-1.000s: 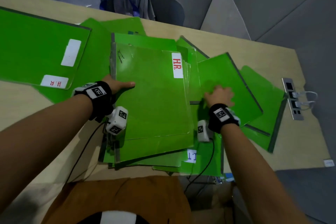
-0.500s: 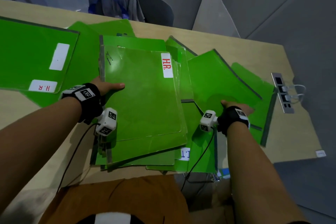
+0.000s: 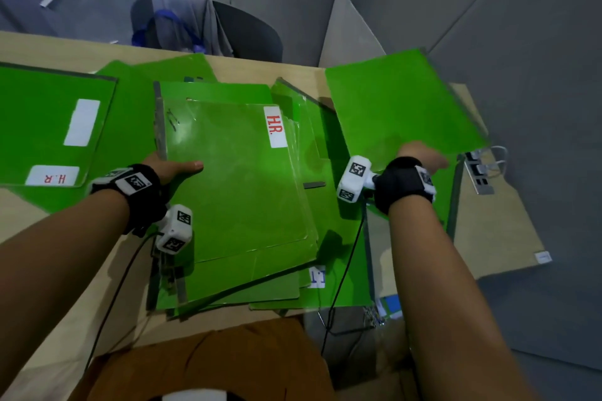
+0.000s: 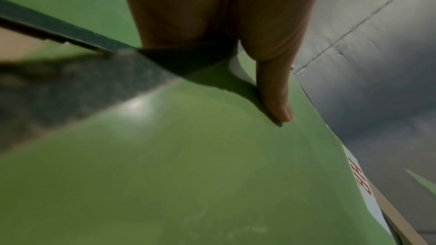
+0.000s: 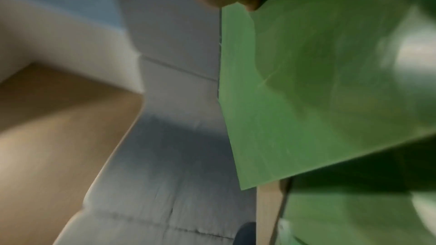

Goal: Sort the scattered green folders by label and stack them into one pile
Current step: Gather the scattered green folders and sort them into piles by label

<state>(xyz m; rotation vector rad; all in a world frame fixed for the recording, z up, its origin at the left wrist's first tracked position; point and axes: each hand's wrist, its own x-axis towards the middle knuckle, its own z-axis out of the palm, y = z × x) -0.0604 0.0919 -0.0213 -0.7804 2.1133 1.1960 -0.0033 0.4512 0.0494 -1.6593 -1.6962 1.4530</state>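
A pile of green folders (image 3: 241, 192) lies in the middle of the wooden table, its top one bearing a white label "H.R." (image 3: 275, 127). My left hand (image 3: 172, 168) grips that pile at its left edge, thumb (image 4: 276, 100) flat on the top cover and fingers hidden beneath. My right hand (image 3: 420, 156) holds a plain green folder (image 3: 400, 107) by its near edge, lifted and tilted above the table's right side. In the right wrist view that folder (image 5: 318, 90) is blurred. Another folder with an "H.R" label (image 3: 52, 174) lies at the far left.
More green folders (image 3: 449, 202) lie under the lifted one at the right. A low folder shows a blue "I.T" label (image 3: 317, 277). A power socket strip (image 3: 479, 172) is set in the table near its right edge. A chair with a grey garment (image 3: 192, 16) stands behind the table.
My right hand took hold of the right-hand folder by its near edge and raised it off the table, tilting it up. The left hand stayed on the pile's left edge.
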